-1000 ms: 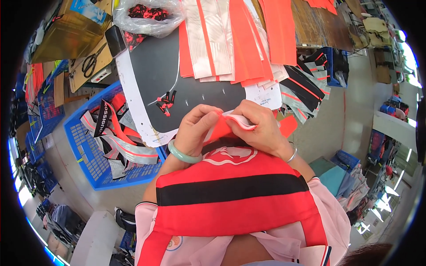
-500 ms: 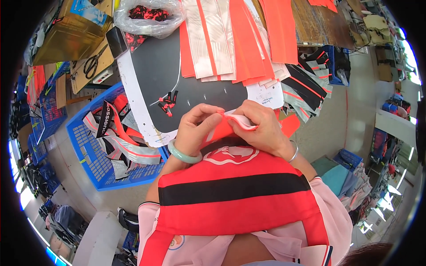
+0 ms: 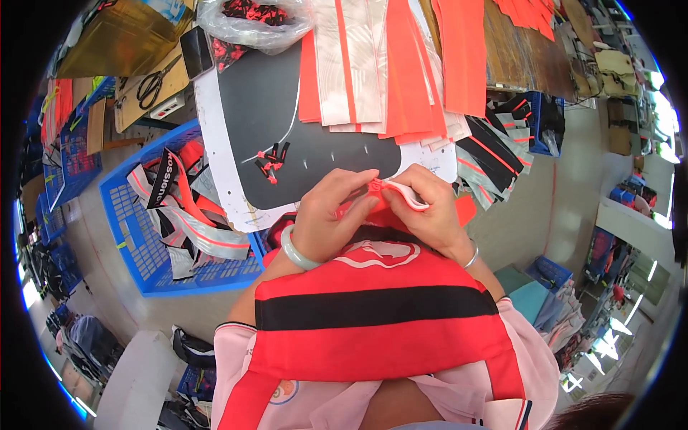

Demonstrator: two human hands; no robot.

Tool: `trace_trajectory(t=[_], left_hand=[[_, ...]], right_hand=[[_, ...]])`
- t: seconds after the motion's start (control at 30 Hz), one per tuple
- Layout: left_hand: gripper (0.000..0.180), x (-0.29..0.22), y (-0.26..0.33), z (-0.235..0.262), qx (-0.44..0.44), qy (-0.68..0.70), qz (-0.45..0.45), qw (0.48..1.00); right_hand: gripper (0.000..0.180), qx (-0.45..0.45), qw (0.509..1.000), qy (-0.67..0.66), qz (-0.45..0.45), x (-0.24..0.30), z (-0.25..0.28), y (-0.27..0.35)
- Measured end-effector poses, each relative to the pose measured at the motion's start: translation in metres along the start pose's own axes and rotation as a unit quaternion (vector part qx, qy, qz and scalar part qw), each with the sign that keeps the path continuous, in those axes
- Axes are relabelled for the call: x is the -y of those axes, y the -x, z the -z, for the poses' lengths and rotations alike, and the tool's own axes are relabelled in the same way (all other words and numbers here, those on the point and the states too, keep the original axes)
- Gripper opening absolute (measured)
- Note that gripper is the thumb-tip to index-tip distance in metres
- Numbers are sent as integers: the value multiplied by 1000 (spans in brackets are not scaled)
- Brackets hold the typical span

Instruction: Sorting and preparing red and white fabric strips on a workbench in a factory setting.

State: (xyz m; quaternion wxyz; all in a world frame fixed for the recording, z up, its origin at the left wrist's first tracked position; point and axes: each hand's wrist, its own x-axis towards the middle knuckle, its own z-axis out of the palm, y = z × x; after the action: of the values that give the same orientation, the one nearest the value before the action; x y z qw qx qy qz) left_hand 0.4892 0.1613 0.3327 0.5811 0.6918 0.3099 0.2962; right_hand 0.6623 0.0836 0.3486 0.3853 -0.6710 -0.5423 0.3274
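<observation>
Both hands meet in front of my chest, over the near edge of a dark grey board with a white rim. My right hand is closed on a coral-red fabric piece, folded so that its whitish side shows. With thumb and fingertips together, my left hand pinches the same piece at its bunched red end. The lower part of the fabric is hidden behind my hands and the red apron. On the board, left of my hands, lies a small heap of black-and-red tabs.
Coral and silvery fabric strips are stacked at the board's far side. A clear bag of red-and-black bits and a black phone lie far left. Scissors rest beyond a blue crate of trimmed strips.
My two hands have shifted slightly to the right and stay close together on the fabric. The red end between the fingertips now looks more bunched. The view has also moved a little.
</observation>
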Motion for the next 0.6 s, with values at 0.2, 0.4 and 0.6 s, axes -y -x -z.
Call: trace_trajectory(t=[0.2,0.4,0.6], left_hand=[[19,5,-2,2,-19,-15,-23,999],[12,12,-7,9,69,331,231,912],[15,17,-10,5,46,326,248,911]], right_hand=[[10,16,1000,3,2,5,-1,-4],[9,-15,999,9,47,2,-6,0],[10,-20,999,13,47,3,-8,-4]])
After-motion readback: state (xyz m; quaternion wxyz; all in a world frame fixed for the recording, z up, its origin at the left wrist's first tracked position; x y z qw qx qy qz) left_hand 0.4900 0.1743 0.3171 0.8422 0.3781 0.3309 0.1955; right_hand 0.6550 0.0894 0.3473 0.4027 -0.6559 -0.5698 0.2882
